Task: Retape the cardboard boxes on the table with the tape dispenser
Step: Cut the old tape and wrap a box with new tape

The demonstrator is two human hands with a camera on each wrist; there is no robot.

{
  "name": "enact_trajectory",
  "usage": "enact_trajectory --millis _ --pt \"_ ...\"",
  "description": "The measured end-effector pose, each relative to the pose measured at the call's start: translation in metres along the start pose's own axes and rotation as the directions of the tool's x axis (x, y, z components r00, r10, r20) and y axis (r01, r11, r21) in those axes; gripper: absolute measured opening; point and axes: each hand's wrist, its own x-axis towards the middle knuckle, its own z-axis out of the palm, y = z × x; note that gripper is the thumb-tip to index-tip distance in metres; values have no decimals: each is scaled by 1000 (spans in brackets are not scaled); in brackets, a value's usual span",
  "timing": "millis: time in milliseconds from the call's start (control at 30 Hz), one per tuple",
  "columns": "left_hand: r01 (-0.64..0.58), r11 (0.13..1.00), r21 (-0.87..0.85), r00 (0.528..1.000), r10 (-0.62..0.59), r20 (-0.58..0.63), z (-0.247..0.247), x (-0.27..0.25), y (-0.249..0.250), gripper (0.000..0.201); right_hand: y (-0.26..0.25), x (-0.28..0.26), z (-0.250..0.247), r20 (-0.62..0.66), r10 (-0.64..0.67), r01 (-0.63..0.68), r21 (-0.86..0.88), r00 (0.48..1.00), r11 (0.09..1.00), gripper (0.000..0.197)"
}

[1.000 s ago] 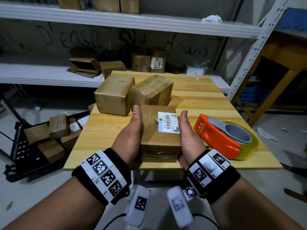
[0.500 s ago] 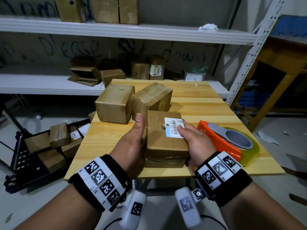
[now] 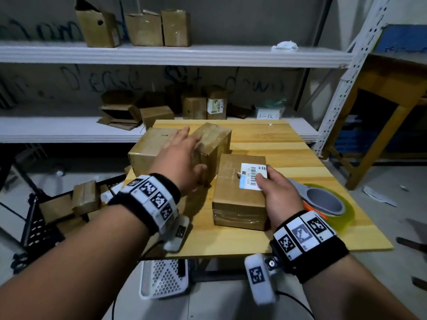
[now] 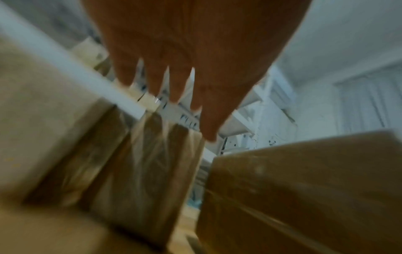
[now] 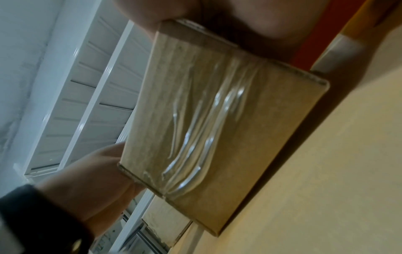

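Three brown cardboard boxes stand on the wooden table (image 3: 277,236). The nearest one, the labelled box (image 3: 233,195), lies flat with a white barcode label on top. My right hand (image 3: 272,188) holds its right edge, with the thumb on the label. Wrinkled clear tape runs down the labelled box's end face (image 5: 217,111). My left hand (image 3: 184,153) stretches forward with straight fingers (image 4: 174,82) over the tilted middle box (image 3: 217,144), next to the left box (image 3: 145,151). The orange tape dispenser (image 3: 323,202) lies right of the labelled box, partly hidden by my right hand.
White metal shelves (image 3: 161,54) behind the table carry more boxes. A black cart (image 3: 34,227) with several boxes stands at the left. A white perforated basket (image 3: 161,280) sits under the table. A wooden bench (image 3: 392,88) is at the right.
My left hand has let go of the labelled box's left side and reached forward over the middle box. My right hand's thumb has slid onto the label.
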Motion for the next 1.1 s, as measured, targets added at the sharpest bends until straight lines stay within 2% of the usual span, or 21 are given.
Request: enact_trajectory --millis 100,167,267,333,433,533,633,700,800,933,1100 --pt "-79 978 192 992 59 108 8 20 5 83 1 5 1 10 -14 14 -20 1000 1000 47" --pt "-64 973 222 983 24 180 12 28 6 79 2 7 1 0 -1 1 -60 1000 998 42" --pt "-40 963 265 993 10 114 10 31 2 69 3 11 1 -15 -5 3 -94 1000 996 20" --pt "-42 945 325 998 26 53 5 30 -1 63 4 11 2 -27 -7 4 -118 1000 993 23" --pt "-14 940 342 999 -3 50 -5 29 -3 54 4 10 6 -36 -18 12 -156 999 988 39" --pt "-36 924 381 998 15 58 -13 27 -3 40 6 12 6 -40 -44 35 -199 998 979 28" --pt "-77 906 417 995 42 91 -17 28 -1 40 4 11 6 -47 -56 45 -198 997 979 12" --pt "-86 911 403 993 44 111 -17 29 1 44 1 9 7 -40 -69 59 -210 997 976 23" --pt "-30 957 289 984 -22 176 -14 32 2 57 0 10 9 -50 -67 53 -241 996 969 37" --pt "-94 936 340 991 54 124 -13 39 -7 59 1 12 8 -44 -58 46 -227 997 973 42" --pt "-99 944 314 992 68 109 -16 42 -15 55 1 13 6 -23 -50 44 -223 998 974 50"
